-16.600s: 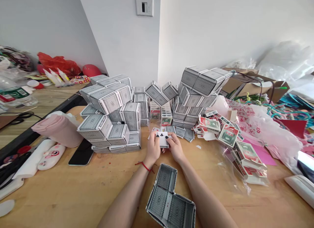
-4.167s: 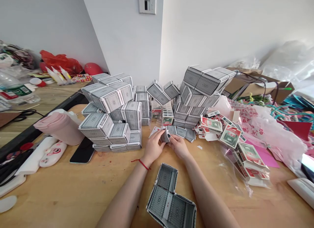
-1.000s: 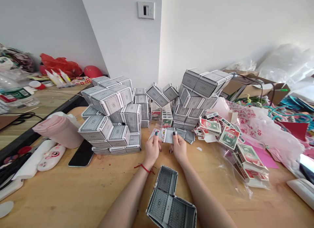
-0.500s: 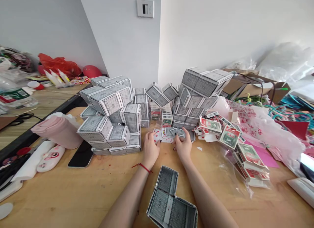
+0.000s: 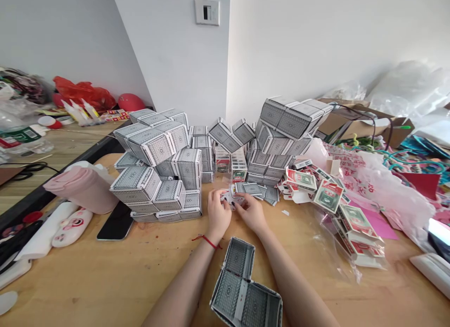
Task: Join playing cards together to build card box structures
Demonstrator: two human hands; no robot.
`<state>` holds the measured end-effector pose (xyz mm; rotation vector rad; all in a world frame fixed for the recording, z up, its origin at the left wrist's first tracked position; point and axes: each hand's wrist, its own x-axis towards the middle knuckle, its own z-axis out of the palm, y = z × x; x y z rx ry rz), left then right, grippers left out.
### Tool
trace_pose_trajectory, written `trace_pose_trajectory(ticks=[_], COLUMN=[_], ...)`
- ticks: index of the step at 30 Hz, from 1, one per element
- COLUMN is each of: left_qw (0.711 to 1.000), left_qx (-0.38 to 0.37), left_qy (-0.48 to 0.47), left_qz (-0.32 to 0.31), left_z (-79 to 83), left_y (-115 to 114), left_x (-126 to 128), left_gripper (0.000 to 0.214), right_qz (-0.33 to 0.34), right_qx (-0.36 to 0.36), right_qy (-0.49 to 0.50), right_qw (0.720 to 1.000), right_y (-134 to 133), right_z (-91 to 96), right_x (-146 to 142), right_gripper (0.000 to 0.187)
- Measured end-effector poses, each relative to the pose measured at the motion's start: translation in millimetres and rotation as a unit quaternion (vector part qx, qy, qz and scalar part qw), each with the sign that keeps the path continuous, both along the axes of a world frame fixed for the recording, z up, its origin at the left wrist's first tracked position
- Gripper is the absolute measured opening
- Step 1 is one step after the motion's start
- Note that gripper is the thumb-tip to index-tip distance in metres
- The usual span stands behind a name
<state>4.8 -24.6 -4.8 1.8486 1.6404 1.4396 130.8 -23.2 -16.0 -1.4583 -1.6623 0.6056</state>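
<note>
The left hand [image 5: 218,215] and the right hand [image 5: 252,212] meet over some loose playing cards [image 5: 228,199]. The cards lie between the fingertips, and some show faces with red marks. Both grips are narrow, with fingers bent and touching the cards. I cannot tell if they pinch a card or just press.

Just right of the cards lie more grey-backed cards [image 5: 271,195]. Behind the grip, small red-and-green card packs [image 5: 239,170] stand under joined grey blocks. Right of the grip is a heap of packs [image 5: 328,195], some with their flaps up. The words on them are too small to read. Past them, a thin plastic bag [image 5: 369,177] has red Chinese writing, too blurry to read. Beyond it is a brown cardboard box [image 5: 339,128] full of stuff I cannot name.

Nearer than the grip, between the arms, sits a grey bent box [image 5: 228,292] with no top, with card backs and a white strip inside. Far left, a clear bottle [image 5: 26,136] has a green and red label with a barcode.
</note>
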Motion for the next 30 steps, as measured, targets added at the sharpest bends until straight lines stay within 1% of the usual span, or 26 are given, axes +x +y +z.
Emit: trace_pose_trajectory(ticks=[3, 6, 8, 11, 15, 18, 21, 27, 30], left_qw=[0.998, 0.991, 0.987, 0.984, 0.983, 0.982, 0.98, 0.978, 0.978], left_qx=[-0.016, -0.027, -0.027, -0.023, -0.022, -0.018, -0.019, -0.028, -0.03], left_qy=[0.052, 0.128, 0.159, 0.172, 0.177, 0.184, 0.192, 0.199, 0.2], left_qz=[0.003, -0.015, -0.024, -0.03, -0.034, -0.041, -0.048, -0.049, -0.052], left_z=[-3.1, -3.2, -1.7, 0.7, 1.1, -0.2, -2.0, -5.4, -6.0], left_y=[0.1, -1.5, -3.0, -4.6, -5.6, -5.8, -5.3, -3.7, -3.1], left_x=[-3.1, -3.3, -2.1, -0.2, 0.4, 0.6, 0.9, 0.8, 0.4], left_gripper=[0.021, 0.014, 0.014, 0.016, 0.024, 0.031, 0.035, 0.037, 0.037], right_qz=[0.011, 0.0, -0.027, -0.063, -0.065, -0.061, -0.059, -0.04, -0.037], right_qx=[0.037, 0.053, 0.057, 0.059, 0.053, 0.048, 0.051, 0.076, 0.079], right_qy=[-0.09, -0.127, -0.15, -0.189, -0.233, -0.24, -0.221, -0.216, -0.219], right_qw=[0.995, 0.991, 0.987, 0.978, 0.969, 0.968, 0.972, 0.973, 0.972], right_y=[-2.1, -2.6, -2.3, -2.7, -4.8, -4.9, -2.8, 0.0, -0.2], right_z=[2.2, 1.6, 0.5, 0.5, 3.2, 3.4, 1.2, -2.1, -2.3], right_x=[-1.6, -1.4, -0.6, -0.4, -2.2, -1.6, 1.2, 2.8, 2.2], right_gripper=[0.034, 0.04, 0.043, 0.044, 0.041, 0.036, 0.03, 0.035, 0.031])
